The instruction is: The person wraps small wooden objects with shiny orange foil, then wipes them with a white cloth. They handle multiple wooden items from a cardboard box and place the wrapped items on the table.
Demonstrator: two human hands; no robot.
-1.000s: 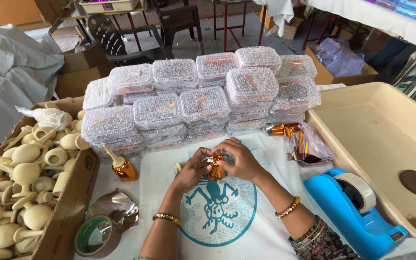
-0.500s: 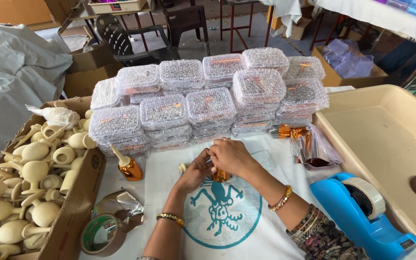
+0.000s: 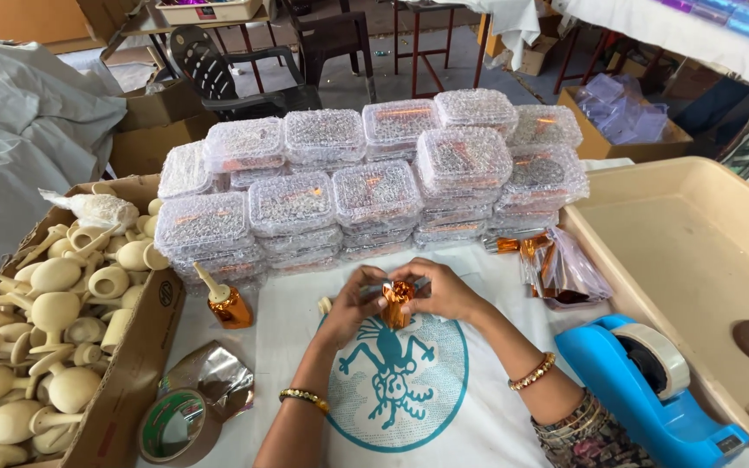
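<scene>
Both my hands meet over a white cloth with a teal round print. Between them is a small object wrapped in shiny orange foil. My left hand grips it from the left, and my right hand pinches the foil from the right. A second foil-wrapped piece with a cream stem stands to the left on the table. Loose orange foil sheets in a clear bag lie to the right.
Stacks of clear bubble-textured boxes form a wall behind my hands. A cardboard box of cream wooden cups and spoons sits left. A brown tape roll and crumpled foil are front left; a blue tape dispenser and beige tray right.
My hands have kept working the foil around the small object, staying at the same spot; the view has shifted slightly.
</scene>
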